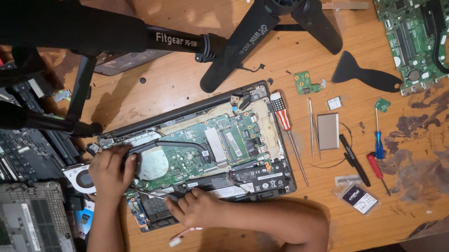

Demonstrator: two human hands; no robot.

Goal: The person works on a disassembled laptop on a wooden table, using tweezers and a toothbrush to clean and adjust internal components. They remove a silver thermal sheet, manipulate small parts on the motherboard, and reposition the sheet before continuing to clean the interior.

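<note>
An opened laptop base (220,139) lies on the wooden table with its green board, heat pipe and black battery (257,178) exposed. My left hand (111,174) rests on the laptop's left part, fingers bent over the heat pipe beside a round silver plate (153,163). It grips nothing. My right hand (194,205) lies at the laptop's near edge, shut on a thin metal tool (152,194). The tool's tip points left toward the lower left corner of the board.
A striped-handle screwdriver (281,115), tweezers (311,126), a silver plate (328,130), blue (379,144) and red (375,167) screwdrivers and a bagged drive (359,198) lie to the right. Black tripod legs (248,34) span the far side. A green board (436,11) sits far right, a grey cover (20,248) left.
</note>
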